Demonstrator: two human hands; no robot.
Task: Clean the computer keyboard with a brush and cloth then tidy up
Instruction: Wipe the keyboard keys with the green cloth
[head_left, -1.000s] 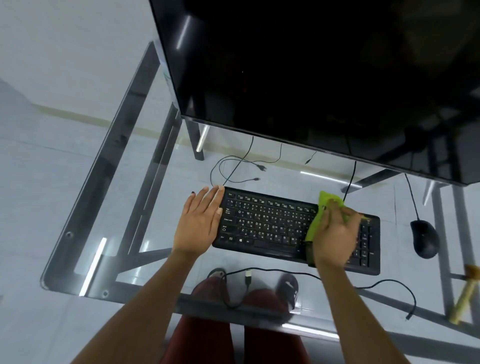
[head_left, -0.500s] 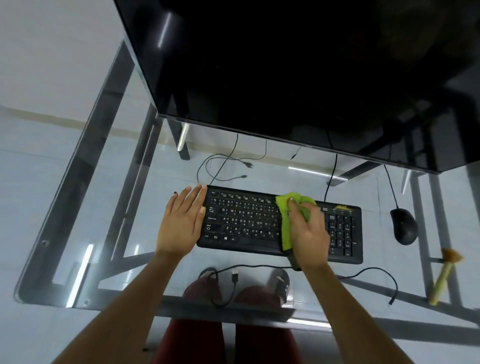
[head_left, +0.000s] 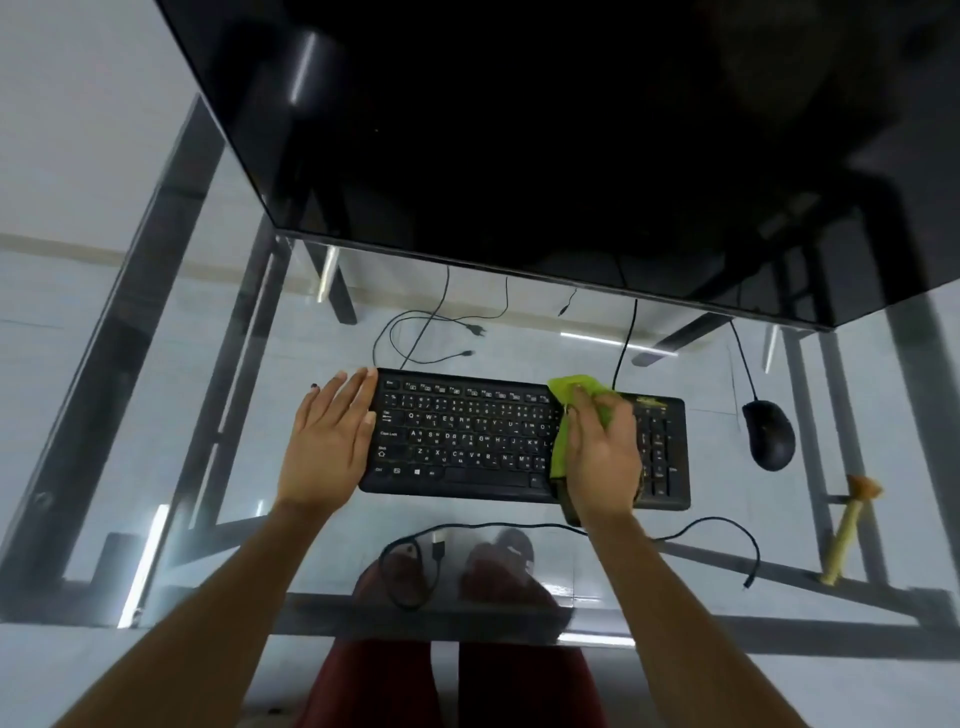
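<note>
Head view, right hand (head_left: 602, 457) – cloth (head_left: 574, 395) on keyboard (head_left: 467, 441)

Black keyboard (head_left: 467, 441) flat on glass, green cloth (head_left: 563, 415) across its right half, yellow-handled brush (head_left: 847, 535) far right.

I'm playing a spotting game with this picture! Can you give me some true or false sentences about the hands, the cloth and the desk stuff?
1. The right hand holds a green cloth on the keyboard. True.
2. The left hand holds the brush. False: it lies flat on the keyboard's left end; the brush lies far right on the glass desk.
3. The mouse sits right of the keyboard. True.
4. The monitor shows a bright picture. False: it is dark.
</note>
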